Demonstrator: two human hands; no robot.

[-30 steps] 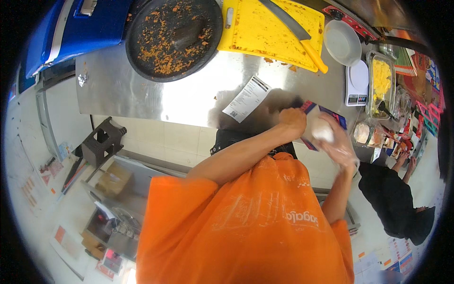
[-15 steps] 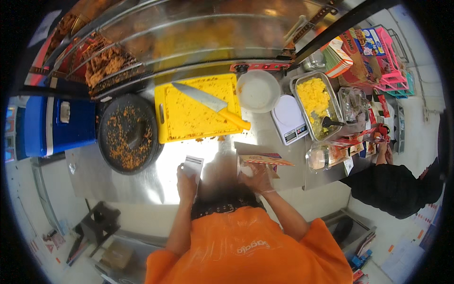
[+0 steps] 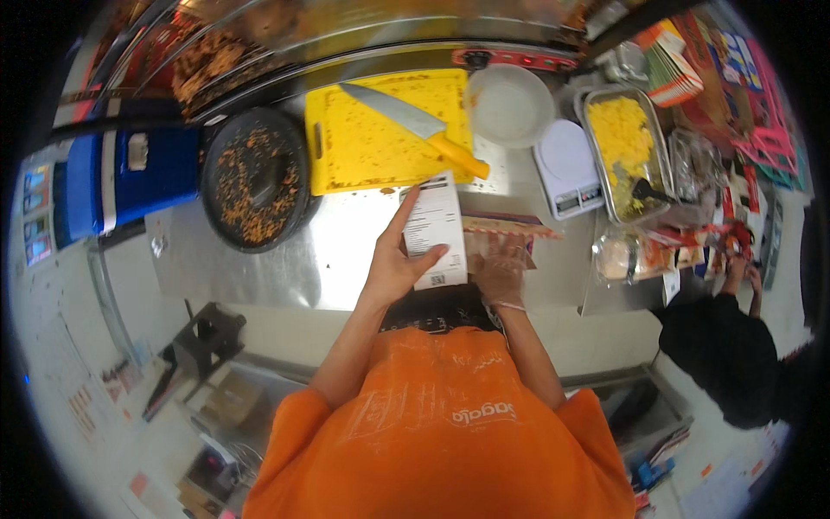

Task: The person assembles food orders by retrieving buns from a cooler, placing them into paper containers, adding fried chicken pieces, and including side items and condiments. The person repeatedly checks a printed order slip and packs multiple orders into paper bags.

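My bare left hand (image 3: 391, 270) grips a long white printed paper slip (image 3: 437, 232), thumb across its face. The slip is held upright just beside a brown and red paper food packet (image 3: 508, 225). My right hand (image 3: 501, 278), in a clear plastic glove, holds that packet near the counter's front edge; some fingers are hidden by glare and the packet. Beyond them a yellow cutting board (image 3: 363, 164) with brown crumbs carries a knife (image 3: 406, 118) with a yellow handle.
A dark round pan (image 3: 226, 177) with crumbs and a blue cooler box (image 3: 156, 183) stand left. Right are a white tub (image 3: 510, 104), a kitchen scale (image 3: 566, 164) and a metal tray (image 3: 596, 117) of yellow food. A person in black (image 3: 722, 355) works at far right.
My left hand has moved right and farther over the counter, turning the slip's printed face into view. The right hand still holds the packet. The whole view has shifted.
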